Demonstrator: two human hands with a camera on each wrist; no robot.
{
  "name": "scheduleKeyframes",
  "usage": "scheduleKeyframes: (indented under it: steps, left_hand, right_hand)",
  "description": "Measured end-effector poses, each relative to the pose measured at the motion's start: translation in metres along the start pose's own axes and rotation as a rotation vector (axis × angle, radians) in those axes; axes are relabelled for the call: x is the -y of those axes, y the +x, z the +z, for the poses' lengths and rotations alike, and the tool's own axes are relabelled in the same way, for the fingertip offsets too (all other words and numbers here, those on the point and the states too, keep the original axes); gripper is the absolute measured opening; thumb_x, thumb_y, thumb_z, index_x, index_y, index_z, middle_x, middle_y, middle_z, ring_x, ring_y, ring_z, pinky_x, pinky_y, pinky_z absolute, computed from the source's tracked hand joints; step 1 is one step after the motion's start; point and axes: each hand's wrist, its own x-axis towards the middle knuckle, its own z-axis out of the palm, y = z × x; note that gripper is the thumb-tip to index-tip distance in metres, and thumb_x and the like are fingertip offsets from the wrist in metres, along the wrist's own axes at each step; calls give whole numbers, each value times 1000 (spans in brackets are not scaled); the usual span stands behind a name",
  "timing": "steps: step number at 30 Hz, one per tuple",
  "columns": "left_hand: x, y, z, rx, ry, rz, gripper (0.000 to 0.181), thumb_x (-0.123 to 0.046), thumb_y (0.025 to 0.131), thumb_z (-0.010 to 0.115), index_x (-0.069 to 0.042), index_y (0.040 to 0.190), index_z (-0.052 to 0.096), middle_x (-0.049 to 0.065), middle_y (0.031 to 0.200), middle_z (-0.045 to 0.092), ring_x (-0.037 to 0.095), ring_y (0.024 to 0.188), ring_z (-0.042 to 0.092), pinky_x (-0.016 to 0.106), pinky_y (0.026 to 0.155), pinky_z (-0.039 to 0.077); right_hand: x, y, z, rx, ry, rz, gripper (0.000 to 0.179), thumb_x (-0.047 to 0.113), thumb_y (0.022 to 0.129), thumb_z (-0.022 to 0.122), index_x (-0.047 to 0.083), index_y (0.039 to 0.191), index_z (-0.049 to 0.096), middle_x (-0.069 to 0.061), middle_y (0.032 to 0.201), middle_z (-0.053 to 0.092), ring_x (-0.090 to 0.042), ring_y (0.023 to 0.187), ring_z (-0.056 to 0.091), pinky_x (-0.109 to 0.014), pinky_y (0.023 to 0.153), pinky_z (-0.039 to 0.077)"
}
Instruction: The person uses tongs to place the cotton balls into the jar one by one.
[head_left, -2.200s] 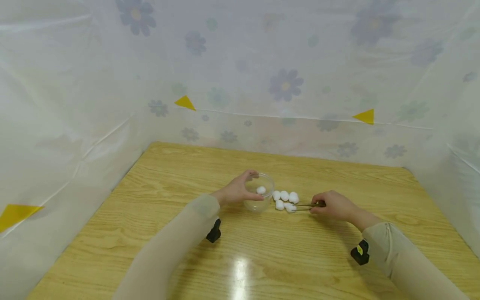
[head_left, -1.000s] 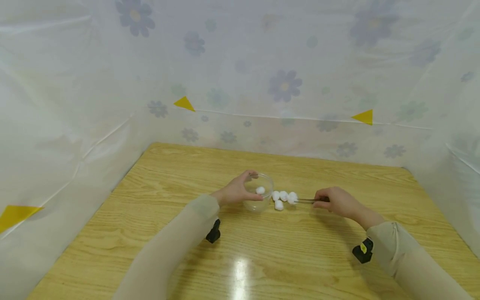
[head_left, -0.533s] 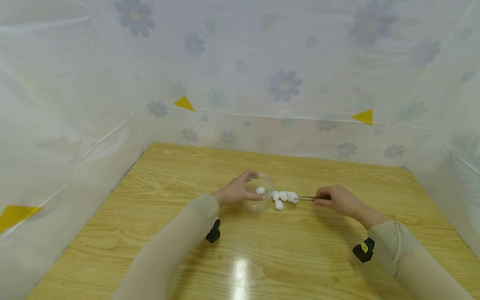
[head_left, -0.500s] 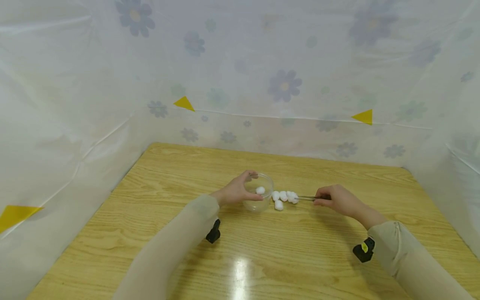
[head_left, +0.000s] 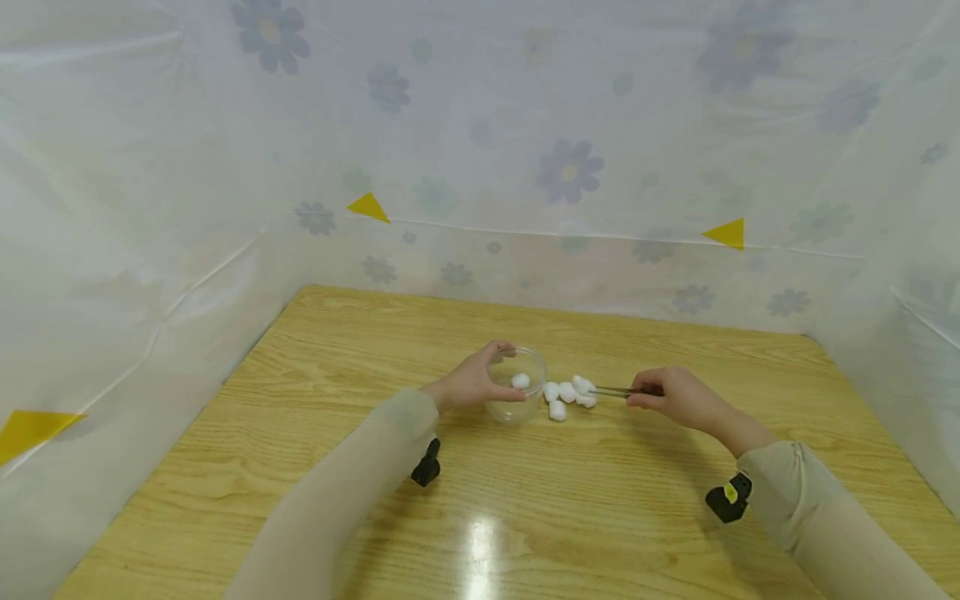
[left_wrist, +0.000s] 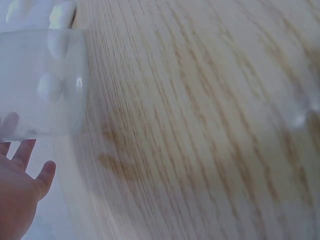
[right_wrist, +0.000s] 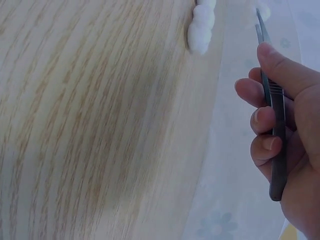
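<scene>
With thumb and fingers spread round its side, my left hand (head_left: 476,382) grips a clear round container (head_left: 510,412) on the table. One white cotton ball (head_left: 521,381) shows inside it. My right hand (head_left: 678,402) holds a pair of tweezers (head_left: 617,392), seen along most of their dark length in the right wrist view. Their tips pinch a cotton ball (head_left: 581,383), raised a little and overlapping another in the head view. Several cotton balls (head_left: 567,392) lie in a row right of the container, with a single cotton ball (head_left: 557,411) in front.
The wood-grain table (head_left: 480,492) reaches toward the person past both forearms. A pale flowered sheet (head_left: 480,167) hangs behind and at the sides, with yellow triangles (head_left: 727,234) on it. Black wrist cameras (head_left: 727,500) sit below both cuffs.
The tweezers have taken a cotton ball from the right end of the front row and carried it back and up, over the back row. The left hand and container have stayed put.
</scene>
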Motion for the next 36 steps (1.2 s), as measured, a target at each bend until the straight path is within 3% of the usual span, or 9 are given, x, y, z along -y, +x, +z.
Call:
scheduleKeyframes:
  steps: [13, 22, 36]
  left_hand:
    - [-3, -3, -1, -3, 2, 1, 86, -36, 77, 76, -19, 146, 27, 0, 149, 33, 22, 141, 26, 47, 111, 30]
    - [-2, -2, -1, -2, -2, 9, 86, -36, 78, 76, -18, 146, 27, 1, 149, 34, 23, 141, 27, 47, 111, 30]
    - [0, -1, -1, 12, -29, 13, 85, -32, 80, 75, -19, 147, 25, 1, 150, 33, 25, 142, 25, 50, 111, 28]
  right_hand:
    - [7, 0, -5, -5, 0, -3, 18, 25, 90, 62, 8, 87, 67, -2, 72, 63, -1, 53, 42, -22, 50, 37]
    - [10, 3, -9, 2, -8, 10, 14, 20, 91, 62, 8, 88, 67, -2, 72, 62, -2, 53, 41, -23, 50, 36]
    - [16, 11, -16, -18, -26, -17, 15, 22, 90, 62, 9, 88, 67, 6, 69, 60, -3, 53, 42, -23, 50, 36]
